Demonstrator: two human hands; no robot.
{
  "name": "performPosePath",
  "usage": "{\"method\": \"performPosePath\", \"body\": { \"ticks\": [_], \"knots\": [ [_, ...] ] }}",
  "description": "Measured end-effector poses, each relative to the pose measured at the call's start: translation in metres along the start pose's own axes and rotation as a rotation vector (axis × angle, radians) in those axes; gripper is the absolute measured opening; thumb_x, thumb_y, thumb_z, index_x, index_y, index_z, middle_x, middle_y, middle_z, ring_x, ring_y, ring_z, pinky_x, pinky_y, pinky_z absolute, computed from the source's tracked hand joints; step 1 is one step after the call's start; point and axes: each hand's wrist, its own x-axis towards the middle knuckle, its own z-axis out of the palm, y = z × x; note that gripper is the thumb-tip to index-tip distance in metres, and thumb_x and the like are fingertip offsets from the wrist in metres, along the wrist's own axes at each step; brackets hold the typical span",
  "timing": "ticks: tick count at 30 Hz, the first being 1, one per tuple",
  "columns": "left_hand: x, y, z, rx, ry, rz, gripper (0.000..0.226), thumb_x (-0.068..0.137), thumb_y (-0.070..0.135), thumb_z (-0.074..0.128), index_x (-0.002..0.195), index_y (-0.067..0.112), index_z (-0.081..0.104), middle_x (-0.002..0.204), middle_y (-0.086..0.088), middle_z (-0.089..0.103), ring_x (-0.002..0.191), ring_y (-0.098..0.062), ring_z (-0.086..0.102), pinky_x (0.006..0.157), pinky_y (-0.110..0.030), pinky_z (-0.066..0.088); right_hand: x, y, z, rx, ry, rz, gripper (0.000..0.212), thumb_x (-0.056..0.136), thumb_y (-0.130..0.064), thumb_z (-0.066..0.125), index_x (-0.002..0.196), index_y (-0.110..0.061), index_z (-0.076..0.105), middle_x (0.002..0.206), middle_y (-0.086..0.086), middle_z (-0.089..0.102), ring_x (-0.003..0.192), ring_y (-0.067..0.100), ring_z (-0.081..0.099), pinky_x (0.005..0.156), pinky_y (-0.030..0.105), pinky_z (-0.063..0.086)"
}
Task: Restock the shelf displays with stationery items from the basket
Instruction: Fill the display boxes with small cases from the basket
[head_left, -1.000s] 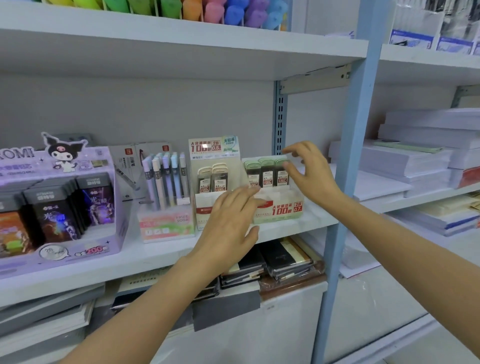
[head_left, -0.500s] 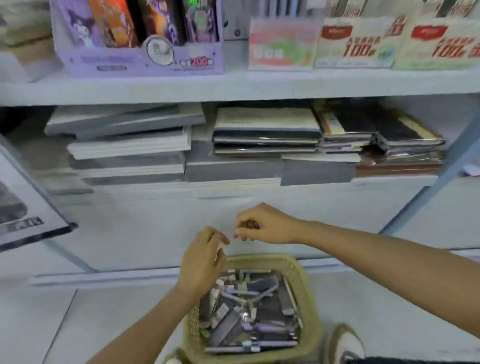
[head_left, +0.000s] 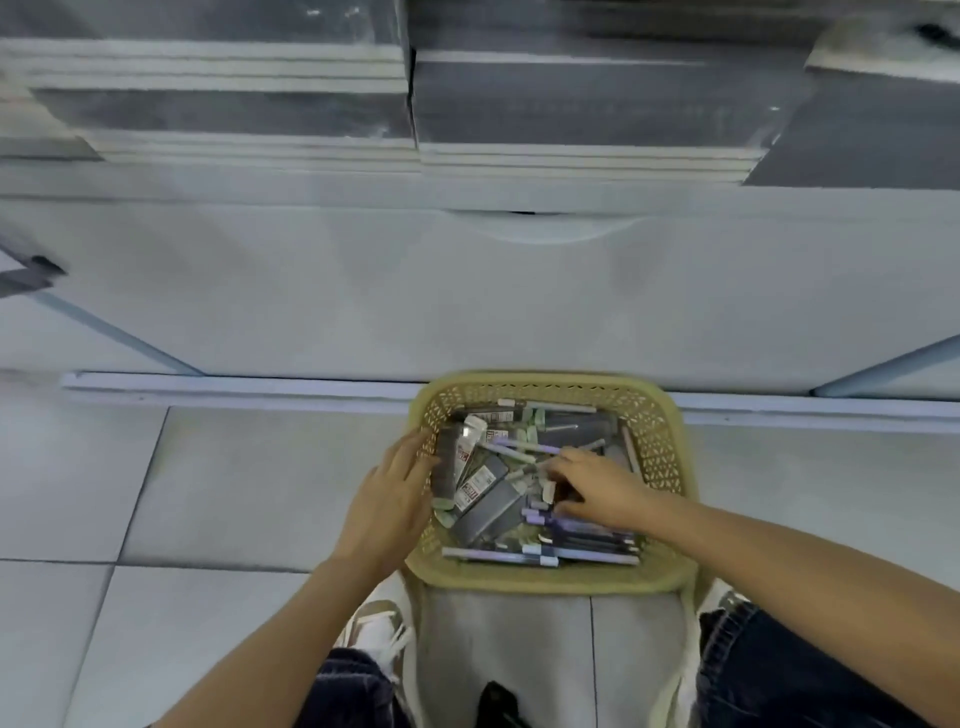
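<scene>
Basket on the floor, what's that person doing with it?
A person is leaning over the yellow basket on the tiled floor, in front of the shelf. It is full of pens and small packs. The right hand digs into the pile; the left hand rests on the basket's left rim. Whether anything is grasped is unclear.

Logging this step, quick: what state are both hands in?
Left hand: open, fingers at the basket rim.
Right hand: among the stationery, grip cannot be told.
</scene>
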Motion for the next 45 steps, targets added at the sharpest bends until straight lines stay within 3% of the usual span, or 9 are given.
{"method": "performPosePath", "body": {
  "ticks": [4, 12, 18, 21, 24, 28, 33, 39, 45],
  "knots": [
    [-0.002, 0.001, 0.01, -0.055, 0.061, -0.014, 0.036, 0.084, 0.0, 0.061, 0.121, -0.003, 0.061, 0.147, -0.019, 0.041, 0.141, -0.034, 0.033, 0.104, -0.048, 0.043, 0.01, -0.006, 0.015, -0.096, -0.038, -0.063, 0.059, 0.089, -0.027, 0.067, 0.137, -0.005, 0.042, 0.134, 0.011, 0.04, 0.115, 0.026, 0.049, 0.093, 0.035, 0.046],
    [-0.004, 0.001, 0.015, -0.059, 0.024, -0.048, 0.032, 0.092, 0.012, 0.056, 0.123, 0.006, 0.059, 0.154, -0.012, 0.033, 0.149, -0.024, 0.014, 0.11, -0.046, 0.035, 0.014, 0.007, 0.004, 0.176, -0.051, -0.029, 0.024, 0.082, -0.033, 0.075, 0.092, -0.022, 0.057, 0.092, -0.006, 0.056, 0.083, 0.014, 0.055, 0.064, 0.025, 0.039],
    [0.003, 0.017, 0.011, -0.1, 0.101, -0.101, 0.025, 0.093, 0.013, 0.056, 0.116, 0.009, 0.065, 0.135, -0.012, 0.053, 0.134, -0.03, 0.036, 0.105, -0.042, 0.031, 0.002, 0.012, -0.031, 0.517, 0.078, -0.005, 0.017, 0.082, -0.03, 0.076, 0.096, -0.02, 0.072, 0.097, -0.006, 0.07, 0.089, 0.011, 0.063, 0.079, 0.029, 0.049],
    [0.015, 0.035, 0.006, -0.446, 0.101, -0.205, 0.022, 0.095, 0.017, 0.057, 0.114, 0.013, 0.065, 0.111, -0.003, 0.065, 0.112, -0.02, 0.054, 0.097, -0.033, 0.041, 0.001, -0.002, -0.051, 0.744, 0.138, -0.034, 0.016, 0.08, -0.027, 0.078, 0.095, -0.021, 0.076, 0.073, -0.023, 0.068, 0.063, -0.007, 0.058, 0.059, 0.011, 0.041],
    [0.025, 0.059, 0.002, -1.043, -0.215, -0.385, 0.034, 0.091, 0.033, 0.064, 0.121, 0.019, 0.059, 0.102, 0.009, 0.07, 0.094, -0.006, 0.067, 0.088, -0.029, 0.053, 0.005, -0.021, -0.058, 0.85, 0.164, -0.103, 0.015, 0.082, -0.029, 0.076, 0.092, -0.018, 0.078, 0.058, -0.019, 0.062, 0.048, -0.004, 0.047, 0.051, 0.008, 0.033],
    [0.027, 0.065, 0.017, -0.84, -0.146, -0.48, 0.02, 0.088, 0.025, 0.067, 0.106, 0.018, 0.06, 0.089, -0.001, 0.071, 0.081, -0.022, 0.07, 0.068, -0.033, 0.056, 0.012, -0.034, -0.054, 0.888, 0.177, -0.111, 0.022, 0.081, -0.03, 0.078, 0.102, -0.025, 0.076, 0.087, -0.024, 0.069, 0.076, -0.01, 0.063, 0.064, 0.005, 0.043],
    [0.024, 0.044, 0.029, -0.343, -0.092, -0.449, 0.042, 0.093, 0.032, 0.058, 0.128, 0.009, 0.053, 0.123, -0.009, 0.056, 0.115, -0.026, 0.053, 0.094, -0.034, 0.041, 0.016, -0.019, -0.049, 0.976, 0.361, -0.013, 0.019, 0.084, -0.031, 0.073, 0.1, -0.023, 0.076, 0.091, -0.02, 0.071, 0.082, -0.012, 0.063, 0.076, 0.011, 0.044],
    [0.026, 0.049, 0.013, -1.18, -0.234, -0.349, 0.028, 0.094, 0.034, 0.061, 0.111, 0.011, 0.062, 0.096, -0.006, 0.073, 0.081, -0.029, 0.07, 0.072, -0.037, 0.059, 0.03, -0.049, -0.047, 1.109, 0.266, -0.112, 0.014, 0.086, -0.033, 0.071, 0.099, -0.031, 0.076, 0.104, -0.016, 0.073, 0.101, -0.003, 0.065, 0.085, 0.01, 0.05],
    [0.019, 0.007, 0.001, -1.131, 0.071, -0.504, 0.016, 0.099, 0.018, 0.054, 0.092, 0.005, 0.06, 0.065, -0.004, 0.067, 0.053, -0.017, 0.062, 0.053, -0.032, 0.052, 0.056, -0.055, -0.034, 0.877, 0.273, 0.016, 0.03, 0.096, -0.035, 0.057, 0.118, -0.015, 0.064, 0.113, -0.002, 0.068, 0.103, 0.017, 0.065, 0.09, 0.032, 0.052]
  ]
}}
